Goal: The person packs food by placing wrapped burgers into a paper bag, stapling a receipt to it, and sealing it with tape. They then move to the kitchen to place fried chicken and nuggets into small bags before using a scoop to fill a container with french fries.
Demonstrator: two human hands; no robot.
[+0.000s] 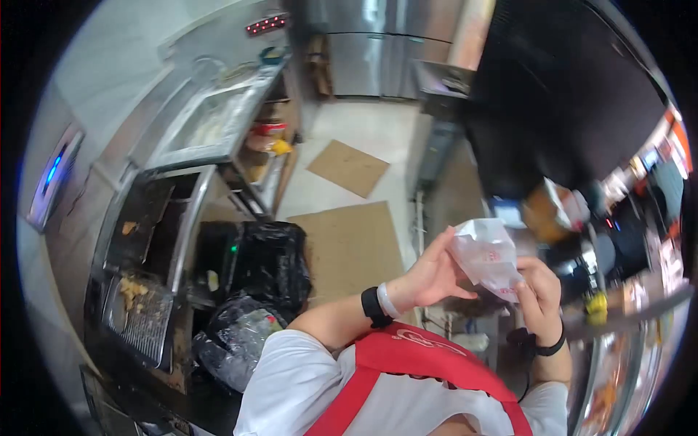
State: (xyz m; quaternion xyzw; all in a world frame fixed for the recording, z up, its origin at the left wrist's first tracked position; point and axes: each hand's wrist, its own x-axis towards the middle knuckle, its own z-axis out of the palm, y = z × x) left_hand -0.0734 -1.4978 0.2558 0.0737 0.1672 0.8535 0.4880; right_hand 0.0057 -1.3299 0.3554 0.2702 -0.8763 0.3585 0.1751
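Observation:
A small white paper bag (486, 253) with red print is held up in front of my red apron (414, 352). My right hand (542, 294) pinches its lower right side between thumb and fingers. On the other side, my left hand (430, 275) holds the bag's left edge, its fingers partly hidden by the paper and its thumb sticking out below. Whether the bag has anything inside cannot be made out.
Left are a fryer station with a wire basket (142, 320), black rubbish bags (269, 261) and a steel counter (196, 156). Cardboard sheets (356, 243) cover part of the floor. Steel fridge doors (356, 62) stand behind; a dark panel (560, 94) and shelving are right.

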